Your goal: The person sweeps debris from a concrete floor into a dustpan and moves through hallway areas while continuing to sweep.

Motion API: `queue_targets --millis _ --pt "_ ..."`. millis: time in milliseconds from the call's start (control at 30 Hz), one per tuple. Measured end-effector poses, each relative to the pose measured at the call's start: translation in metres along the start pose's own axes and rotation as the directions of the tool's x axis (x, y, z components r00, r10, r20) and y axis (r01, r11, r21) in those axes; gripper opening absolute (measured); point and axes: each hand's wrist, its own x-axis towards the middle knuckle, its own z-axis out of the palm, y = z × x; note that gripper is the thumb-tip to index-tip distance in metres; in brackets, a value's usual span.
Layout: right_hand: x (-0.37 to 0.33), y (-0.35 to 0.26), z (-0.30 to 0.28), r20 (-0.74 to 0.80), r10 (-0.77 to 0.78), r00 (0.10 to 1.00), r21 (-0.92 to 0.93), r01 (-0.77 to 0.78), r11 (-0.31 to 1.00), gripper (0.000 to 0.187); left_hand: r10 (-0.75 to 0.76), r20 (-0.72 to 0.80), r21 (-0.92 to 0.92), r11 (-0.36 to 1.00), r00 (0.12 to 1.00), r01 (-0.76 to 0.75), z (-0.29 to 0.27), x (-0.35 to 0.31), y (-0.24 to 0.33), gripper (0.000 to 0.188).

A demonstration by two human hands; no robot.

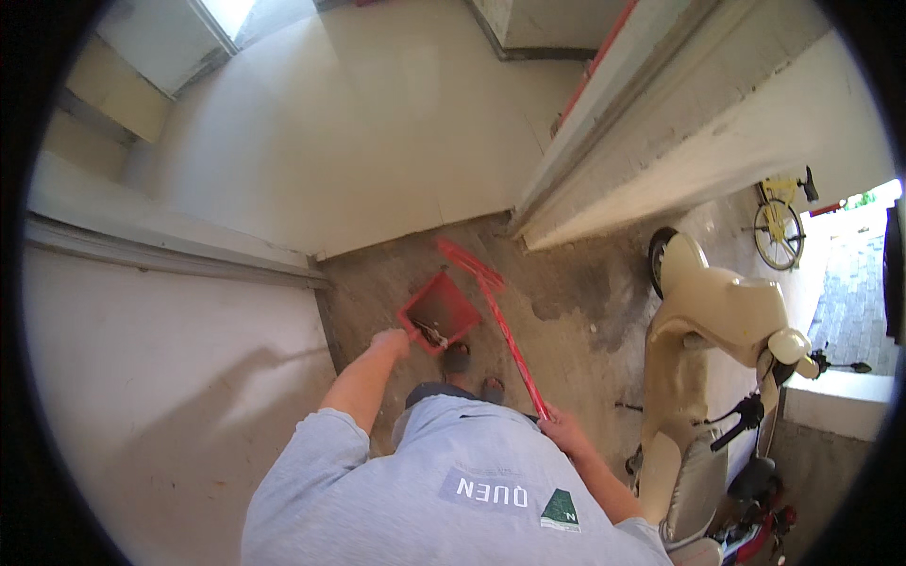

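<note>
My left hand point(391, 342) is closed at the near left corner of a red dustpan point(464, 308), where its handle appears to be; the grip itself is mostly hidden by my fingers. Some light-coloured litter point(431, 334) lies in the pan's near end. My right hand point(563, 431) wraps round the upper end of a long red broom point(511, 341). The broom slants away to the far left, and its red head is near the floor just beyond the dustpan, apart from it.
A beige scooter point(722, 300) stands at my right, with a yellow bicycle point(779, 229) farther back. White walls point(179, 377) rise at the left. A doorway edge crosses the floor ahead, with a pale floor point(377, 123) beyond. My sandalled feet point(457, 357) are beside the dustpan.
</note>
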Motion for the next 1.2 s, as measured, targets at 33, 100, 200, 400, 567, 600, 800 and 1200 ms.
queue_targets --millis 33,100,200,400,567,600,800,1200 --pt "0.008 0.004 0.005 -0.017 -0.001 1.000 0.021 0.001 1.000 0.052 -0.003 0.003 0.019 1.000 1.000 0.003 0.002 0.002 -0.002 0.036" --pt "0.022 0.002 0.003 0.026 0.045 0.999 0.177 -0.049 0.983 0.048 -0.006 -0.034 -0.041 0.999 0.999 0.005 0.008 0.001 -0.014 0.036" --pt "0.000 -0.060 -0.014 0.146 0.190 0.971 0.408 -0.234 0.883 0.051 -0.017 -0.021 -0.071 0.997 1.000 0.015 0.013 -0.012 -0.028 0.035" --pt "0.015 -0.072 -0.011 0.006 -0.015 1.000 0.136 0.014 0.991 0.054 -0.131 0.115 -0.279 0.947 0.985 0.159 0.021 -0.041 -0.071 0.029" --pt "0.065 -0.079 -0.014 -0.044 -0.234 0.971 -0.293 0.211 0.932 0.060 -0.099 -0.038 -0.426 0.902 0.994 0.073 0.054 -0.046 -0.106 0.023" --pt "0.070 -0.088 -0.018 -0.055 -0.253 0.966 -0.343 0.219 0.913 0.059 -0.121 -0.002 -0.494 0.863 0.993 0.104 0.049 -0.056 -0.107 0.023" --pt "0.116 -0.149 -0.045 -0.058 -0.159 0.986 -0.574 0.098 0.813 0.055 -0.259 0.050 -0.705 0.675 0.965 0.218 0.047 -0.055 -0.114 0.020" --pt "0.242 -0.180 -0.090 -0.182 -0.203 0.962 -0.499 0.087 0.862 0.048 -0.425 0.198 -0.922 0.227 0.883 0.315 -0.068 -0.066 -0.139 0.014"
